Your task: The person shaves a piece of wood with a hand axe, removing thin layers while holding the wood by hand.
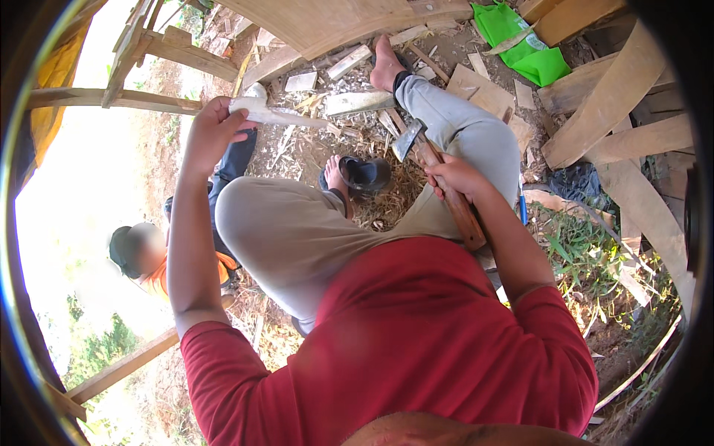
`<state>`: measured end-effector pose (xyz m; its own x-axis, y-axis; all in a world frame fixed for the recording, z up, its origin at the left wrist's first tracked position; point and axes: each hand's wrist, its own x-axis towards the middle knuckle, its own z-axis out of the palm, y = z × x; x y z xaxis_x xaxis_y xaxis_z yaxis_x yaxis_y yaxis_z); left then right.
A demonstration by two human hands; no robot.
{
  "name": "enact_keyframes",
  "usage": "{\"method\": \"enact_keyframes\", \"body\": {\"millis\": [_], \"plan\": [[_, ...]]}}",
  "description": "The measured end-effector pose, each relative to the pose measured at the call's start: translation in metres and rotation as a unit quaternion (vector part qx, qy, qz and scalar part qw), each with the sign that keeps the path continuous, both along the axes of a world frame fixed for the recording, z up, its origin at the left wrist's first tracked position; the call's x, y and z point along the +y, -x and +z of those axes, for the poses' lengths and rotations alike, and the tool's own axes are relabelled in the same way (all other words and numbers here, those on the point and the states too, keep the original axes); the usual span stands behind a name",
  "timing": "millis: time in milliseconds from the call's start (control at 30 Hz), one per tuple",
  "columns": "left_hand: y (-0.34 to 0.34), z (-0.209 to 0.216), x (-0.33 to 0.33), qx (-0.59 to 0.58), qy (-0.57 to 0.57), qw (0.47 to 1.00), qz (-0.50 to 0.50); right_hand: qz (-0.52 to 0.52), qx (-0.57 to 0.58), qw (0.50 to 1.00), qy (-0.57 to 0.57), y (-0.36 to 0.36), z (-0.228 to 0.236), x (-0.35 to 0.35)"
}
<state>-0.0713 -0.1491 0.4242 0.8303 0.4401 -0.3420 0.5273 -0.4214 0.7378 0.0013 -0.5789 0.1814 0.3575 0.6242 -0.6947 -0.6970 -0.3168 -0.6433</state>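
Observation:
My left hand [216, 126] is raised at the upper left, its fingers closed on one end of a pale carved piece of wood [268, 114]. The piece has a rounded knob at the top, and its thin end points right. My right hand [455, 178] grips the wooden handle of a hatchet [465, 219] over my right thigh. Its metal head [407, 141] tilts up and to the left, apart from the carved piece. Between my legs, a black slip-on shoe [366, 174] lies beside a bare foot.
Wood chips and offcuts [361, 102] litter the ground ahead. A large board [327, 26] stands at the far side, with a green bag [520, 44] and stacked planks [610, 97] at the right. Another person in a dark cap [126, 249] is at the left, near wooden rails [123, 364].

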Motion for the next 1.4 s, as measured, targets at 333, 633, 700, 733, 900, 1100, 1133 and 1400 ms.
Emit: {"method": "enact_keyframes", "body": {"millis": [333,633,700,733,900,1100,1133,1400], "plan": [[-0.057,-0.203,0.123,0.044,0.166,0.983,0.066,0.028,-0.103,0.986,0.13,-0.024,0.022,0.064],[-0.068,-0.404,0.119,0.035,0.138,0.984,0.109,0.108,-0.197,0.956,0.188,-0.077,-0.033,0.209],[-0.062,-0.434,0.117,0.03,0.097,0.987,0.124,0.151,-0.209,0.944,0.206,-0.086,-0.043,0.248],[-0.066,-0.424,0.108,0.056,0.103,0.986,0.121,0.171,-0.215,0.934,0.228,-0.091,-0.042,0.267],[-0.057,-0.456,0.117,0.081,0.129,0.978,0.144,0.244,-0.392,0.856,0.232,-0.093,-0.069,0.334],[-0.063,-0.448,0.114,0.103,0.135,0.977,0.126,0.287,-0.397,0.833,0.256,-0.098,-0.089,0.377],[-0.063,-0.438,0.111,0.091,0.099,0.983,0.128,0.302,-0.404,0.823,0.262,-0.099,-0.086,0.381],[-0.058,-0.433,0.098,0.065,-0.017,0.995,0.076,0.251,-0.368,0.86,0.249,-0.096,-0.095,0.368]]}}
